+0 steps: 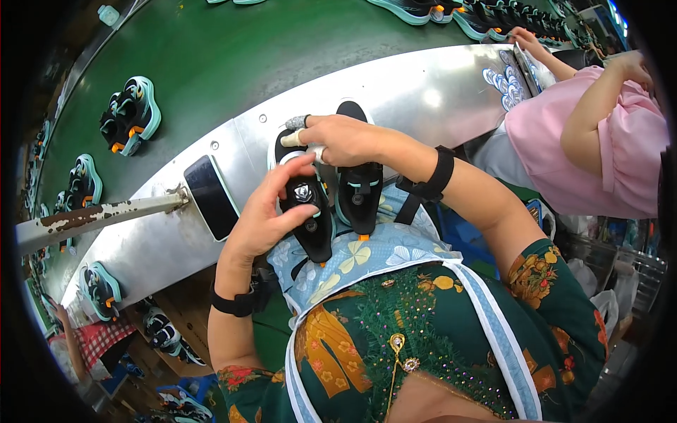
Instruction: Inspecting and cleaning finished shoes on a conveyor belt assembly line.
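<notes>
Two black shoes with pale mint edges and orange bits lie side by side at the bench edge, their narrow ends toward me. My left hand (268, 204) curves around the left shoe (314, 236), thumb and forefinger apart, with a shiny silver spot on the shoe between them. From the right, my right hand (340, 139) reaches across and closes its fingers over the far end of that shoe. Pale coverings wrap some of its fingertips, and a grey band circles one finger. The right shoe (360, 197) lies under my right wrist, its middle partly hidden.
A dark phone (211, 197) lies on the metal bench (416, 92), beside a chipped white pole (106, 215). Shoes (130, 116) stand on the green surface (218, 56) beyond. At right, a person in pink (592, 141) works near round stickers (504, 84).
</notes>
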Available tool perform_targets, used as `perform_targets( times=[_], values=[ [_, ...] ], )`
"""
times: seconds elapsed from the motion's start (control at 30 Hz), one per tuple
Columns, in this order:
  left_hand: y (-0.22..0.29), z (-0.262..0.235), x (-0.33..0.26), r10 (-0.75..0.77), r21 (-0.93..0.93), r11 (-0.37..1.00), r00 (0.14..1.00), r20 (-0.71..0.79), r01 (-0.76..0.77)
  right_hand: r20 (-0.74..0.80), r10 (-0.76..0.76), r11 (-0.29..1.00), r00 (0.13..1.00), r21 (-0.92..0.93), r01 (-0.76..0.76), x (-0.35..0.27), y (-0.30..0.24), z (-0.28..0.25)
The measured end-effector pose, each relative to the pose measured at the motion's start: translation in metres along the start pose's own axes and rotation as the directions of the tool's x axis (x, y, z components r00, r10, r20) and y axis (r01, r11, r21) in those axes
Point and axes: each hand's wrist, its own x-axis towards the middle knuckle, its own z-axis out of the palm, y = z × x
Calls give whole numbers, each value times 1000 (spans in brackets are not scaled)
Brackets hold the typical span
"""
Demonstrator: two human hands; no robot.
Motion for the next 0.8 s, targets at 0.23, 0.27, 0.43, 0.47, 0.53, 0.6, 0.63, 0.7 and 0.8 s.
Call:
perform_targets(
  times=[0.23, 0.27, 0.43, 0.47, 0.53, 0.6, 0.63, 0.7, 0.8],
  values=[
    [-14, -14, 6, 38, 56, 998, 997, 71, -42, 1, 8, 999, 1000, -31, -8, -3, 2, 2],
    [-6, -9, 5, 46, 142, 988, 998, 40, -52, 6, 6, 999, 1000, -32, -6, -3, 4, 1],
    [-3, 9, 8, 160, 513, 852, 984, -72, -101, -27, 5, 1000, 1000, -15, -6, -2, 6, 0],
    [-6, -2, 10, 105, 438, 893, 994, 12, -99, -24, 8, 1000, 1000, -14, -8, -3, 5, -1],
    [-20, -17, 15, 79, 92, 992, 993, 87, -86, -16, -5, 1000, 1000, -12, 5, -2, 5, -3],
    [-21, -15, 11, 49, 23, 998, 995, 88, -51, -15, 7, 1000, 1000, -20, -7, -1, 9, -2],
    [-15, -7, 12, 112, 151, 982, 994, -9, -110, -17, 22, 999, 1000, -30, -22, -1, 11, -1],
    [-9, 4, 11, 185, 280, 948, 978, -96, -152, -15, 32, 999, 999, -28, -32, -2, 12, 0],
    [-11, 10, 9, 198, 526, 843, 974, -106, -114, -41, -11, 1000, 999, -15, 10, -2, 15, 0]
  ],
)
